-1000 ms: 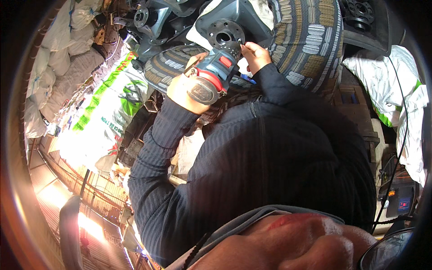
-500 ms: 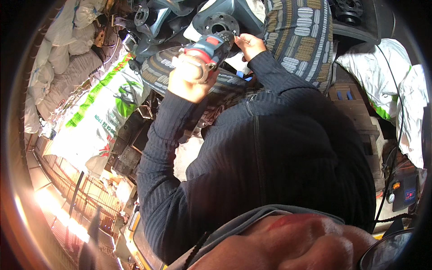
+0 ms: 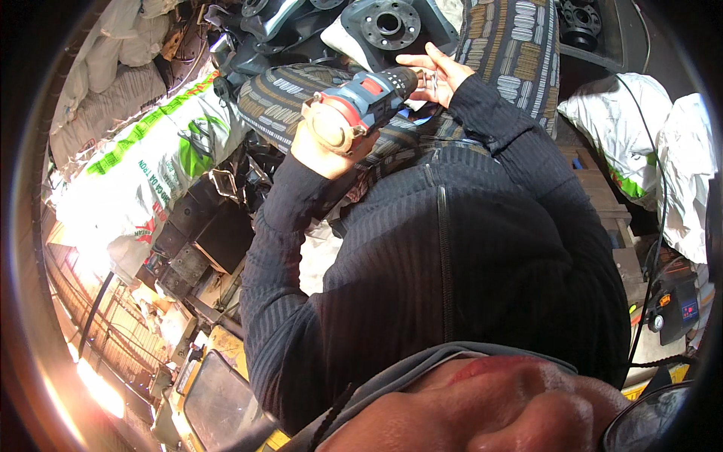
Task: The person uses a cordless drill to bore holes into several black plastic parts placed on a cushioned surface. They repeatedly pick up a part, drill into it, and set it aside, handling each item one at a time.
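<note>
My left hand point(image 3: 320, 147) is shut on the grip of a blue and red cordless drill point(image 3: 365, 98), which points to the right and slightly up. Its red rear cap faces the camera. My right hand point(image 3: 435, 74) is at the drill's black chuck, fingers spread and touching its tip; whether a small bit lies between them I cannot tell. Just above the hands is a dark metal flanged hub point(image 3: 388, 24) with a round centre hole and bolt holes. Both forearms are in dark ribbed sleeves.
A tyre with pale tread blocks point(image 3: 516, 45) stands at the upper right, another tyre point(image 3: 282, 94) lies under the drill. White sacks with green print point(image 3: 151, 169) are at left, black boxes point(image 3: 199, 237) below them. White bags point(image 3: 629, 120) and a small machine with cables point(image 3: 674, 305) are at right.
The drill has drawn back from the flanged hub and swung to point rightward. My right hand has opened its fingers at the chuck. The view has shifted slightly.
</note>
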`<act>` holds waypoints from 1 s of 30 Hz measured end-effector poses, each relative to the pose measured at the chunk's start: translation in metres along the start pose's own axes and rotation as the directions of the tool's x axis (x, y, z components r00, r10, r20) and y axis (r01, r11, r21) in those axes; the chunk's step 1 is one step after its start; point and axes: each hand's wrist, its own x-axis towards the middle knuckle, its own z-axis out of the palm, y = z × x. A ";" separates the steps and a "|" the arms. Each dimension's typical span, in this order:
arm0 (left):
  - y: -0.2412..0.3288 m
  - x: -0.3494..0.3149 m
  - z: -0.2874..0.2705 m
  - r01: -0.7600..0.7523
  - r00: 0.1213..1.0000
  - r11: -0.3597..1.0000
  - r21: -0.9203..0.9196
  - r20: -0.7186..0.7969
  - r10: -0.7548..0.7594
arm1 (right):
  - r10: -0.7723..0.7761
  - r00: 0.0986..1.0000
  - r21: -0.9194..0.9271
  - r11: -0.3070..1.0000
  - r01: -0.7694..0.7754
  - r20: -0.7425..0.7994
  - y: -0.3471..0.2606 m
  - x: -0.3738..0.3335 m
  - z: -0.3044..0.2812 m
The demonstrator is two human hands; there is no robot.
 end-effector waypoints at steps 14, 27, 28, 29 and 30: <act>-0.009 -0.021 -0.014 -0.030 0.987 0.988 -0.151 -0.162 0.005 | -0.025 0.999 -0.098 0.995 0.020 -0.044 0.000 -0.003 0.003; -0.005 -0.013 -0.029 -0.045 0.996 0.975 -0.216 -0.091 0.026 | -0.019 0.997 -0.073 0.997 0.024 0.069 -0.002 0.013 -0.014; -0.006 -0.014 -0.030 -0.055 0.995 0.973 -0.222 -0.095 0.034 | -0.002 0.997 -0.083 0.996 0.009 0.074 -0.002 0.012 -0.014; -0.007 -0.014 -0.031 -0.066 0.994 0.972 -0.228 -0.101 0.044 | 0.017 0.998 -0.101 0.995 -0.010 0.068 -0.004 0.012 -0.014; -0.008 -0.014 -0.032 -0.077 0.993 0.969 -0.233 -0.108 0.053 | 0.025 0.995 -0.087 0.996 -0.016 0.095 -0.005 0.011 -0.014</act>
